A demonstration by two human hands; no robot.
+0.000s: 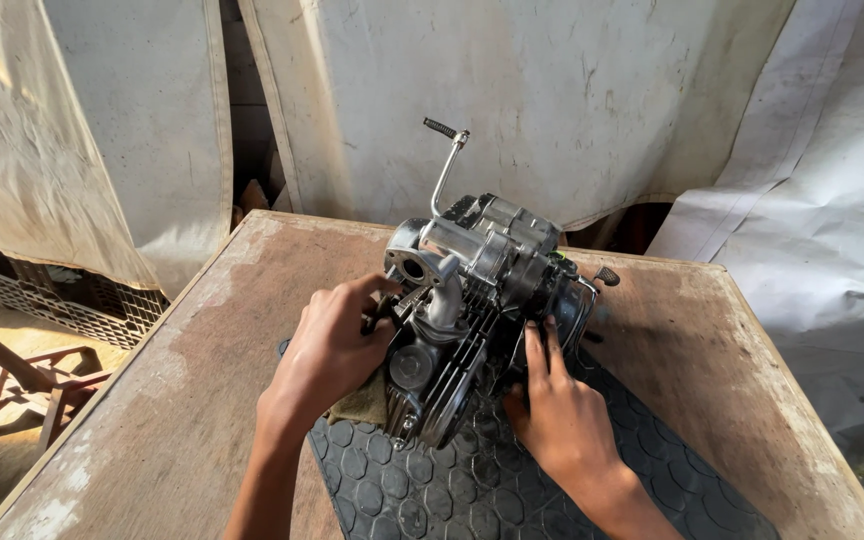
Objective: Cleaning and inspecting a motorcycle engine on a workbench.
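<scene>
Engine, a small silver motorcycle unit with a finned cylinder, rests on a black rubber mat with a hexagon tread, near the middle of a worn wooden table; the mat probably serves to keep the metal casing from sliding and to spare the tabletop. Left hand bears against the engine's left flank, fingers curled closed around a dark part just beside the round intake port; what exactly the fingers hold cannot be told; a folded olive cloth lies beneath this hand, touching the engine's lower edge, likely as padding or a wipe. Right hand presses on the engine's right side, fingers extended and nearly flat against the casing, clasping nothing; the two hands appear to brace the unit from opposite sides so that it stays steady. A chrome kick lever with a ribbed black tip rises above the engine's far end. Behind the engine hang stained pale tarpaulin sheets; left of it, beyond the table edge, stand a reddish metal frame and a lattice crate in sunlight.
</scene>
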